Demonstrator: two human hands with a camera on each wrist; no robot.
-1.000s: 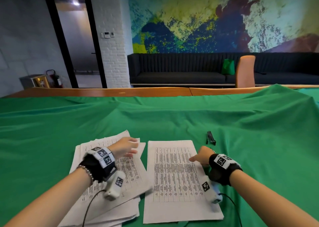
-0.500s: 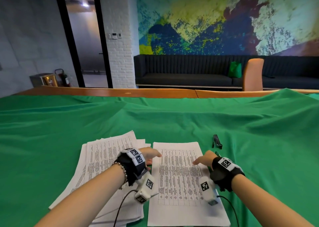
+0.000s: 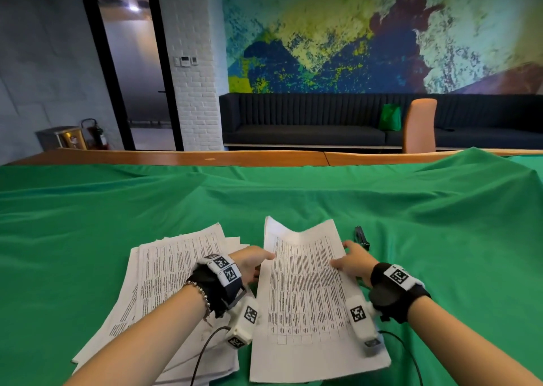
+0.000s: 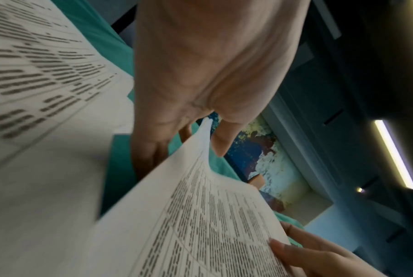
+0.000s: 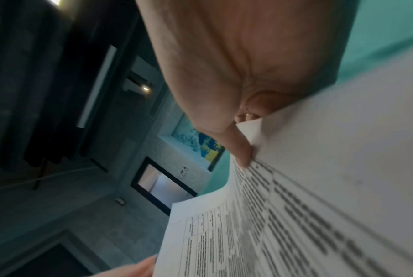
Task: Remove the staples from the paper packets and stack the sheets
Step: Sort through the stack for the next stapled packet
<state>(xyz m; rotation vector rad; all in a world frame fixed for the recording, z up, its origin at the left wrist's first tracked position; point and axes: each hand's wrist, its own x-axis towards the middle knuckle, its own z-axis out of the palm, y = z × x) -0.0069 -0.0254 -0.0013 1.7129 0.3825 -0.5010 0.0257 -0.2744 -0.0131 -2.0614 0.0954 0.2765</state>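
Note:
A printed paper packet (image 3: 308,291) lies on the green cloth before me, its far end lifted and bowed. My left hand (image 3: 255,263) pinches its left edge, thumb above and fingers below; the left wrist view shows the packet (image 4: 200,215) running between thumb and fingers of that hand (image 4: 200,131). My right hand (image 3: 351,260) pinches the right edge, and the right wrist view shows that hand (image 5: 241,135) with its thumb on top of the sheet (image 5: 307,206). A loose pile of printed sheets (image 3: 170,274) lies to the left under my left forearm. A black staple remover (image 3: 361,236) lies just beyond my right hand.
Wrinkled green cloth (image 3: 293,191) covers the table, with the wooden table edge (image 3: 176,157) beyond it. An orange chair back (image 3: 419,124) and a dark sofa (image 3: 308,121) stand behind. Cables trail from both wrist cameras near the front edge.
My left hand moved from the left pile across to the packet's left edge. Both hands now pinch the packet, and its far end has risen off the cloth.

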